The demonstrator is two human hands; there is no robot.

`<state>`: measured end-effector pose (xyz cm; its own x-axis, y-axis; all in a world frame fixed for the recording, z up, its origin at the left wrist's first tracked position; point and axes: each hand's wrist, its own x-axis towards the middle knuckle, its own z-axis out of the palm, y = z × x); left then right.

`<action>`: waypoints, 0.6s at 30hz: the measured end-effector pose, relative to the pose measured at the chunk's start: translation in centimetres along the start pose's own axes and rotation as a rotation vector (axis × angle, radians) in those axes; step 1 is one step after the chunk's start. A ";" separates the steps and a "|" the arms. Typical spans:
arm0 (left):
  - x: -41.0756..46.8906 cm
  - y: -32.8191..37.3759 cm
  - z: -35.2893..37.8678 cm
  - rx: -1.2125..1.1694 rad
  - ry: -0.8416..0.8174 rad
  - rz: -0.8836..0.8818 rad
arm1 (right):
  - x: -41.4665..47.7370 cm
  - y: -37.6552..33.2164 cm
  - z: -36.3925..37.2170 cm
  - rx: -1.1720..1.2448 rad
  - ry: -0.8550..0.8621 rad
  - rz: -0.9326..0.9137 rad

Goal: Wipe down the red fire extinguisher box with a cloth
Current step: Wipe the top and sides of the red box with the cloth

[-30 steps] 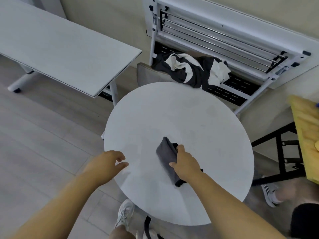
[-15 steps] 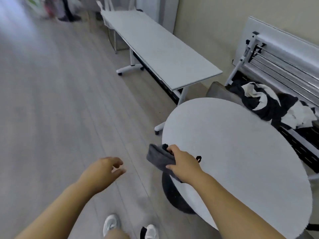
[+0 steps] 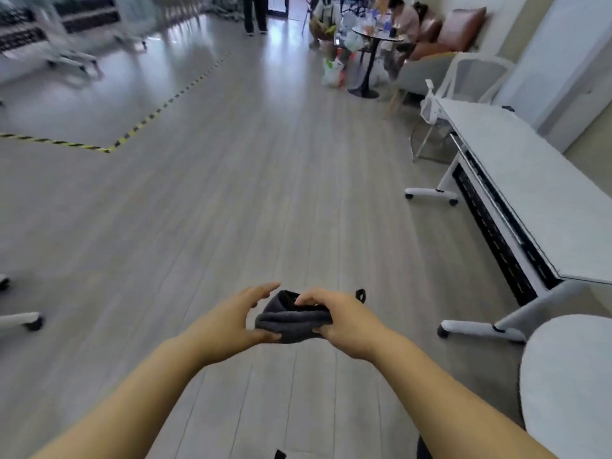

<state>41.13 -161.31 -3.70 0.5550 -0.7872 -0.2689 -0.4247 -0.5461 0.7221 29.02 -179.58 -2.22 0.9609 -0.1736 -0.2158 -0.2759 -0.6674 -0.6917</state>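
Note:
A dark grey cloth point(image 3: 291, 321), bunched up, hangs in the air over the grey wood floor in front of me. My right hand point(image 3: 341, 321) grips its right side. My left hand point(image 3: 236, 321) holds its left end, thumb under the cloth and fingers spread above it. No red fire extinguisher box appears in the head view.
A round white table point(image 3: 569, 385) is at the lower right and a long white folding table point(image 3: 530, 190) runs along the right wall. Yellow-black floor tape point(image 3: 132, 132) crosses the far left. People sit around a small table point(image 3: 374, 38) far ahead. White wheeled furniture point(image 3: 20, 321) is at the left.
I have turned left away from the round table to face the open room. The cloth has left the table, and my left hand has come over to take its left end.

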 end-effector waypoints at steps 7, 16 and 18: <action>-9.2 -9.5 -9.1 -0.126 0.185 -0.171 | 8.9 -11.5 8.5 -0.106 -0.164 -0.298; -18.8 -18.7 -13.6 -0.255 0.580 -0.444 | 16.4 -22.2 19.0 -0.180 -0.362 -0.538; -20.5 -20.9 -14.4 -0.298 0.580 -0.464 | 18.1 -24.5 21.2 -0.176 -0.443 -0.600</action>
<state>48.96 -129.63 -4.07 0.9466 -0.1786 -0.2683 0.1045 -0.6175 0.7796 52.63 -151.01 -3.75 0.8352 0.5368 -0.1195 0.3338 -0.6675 -0.6655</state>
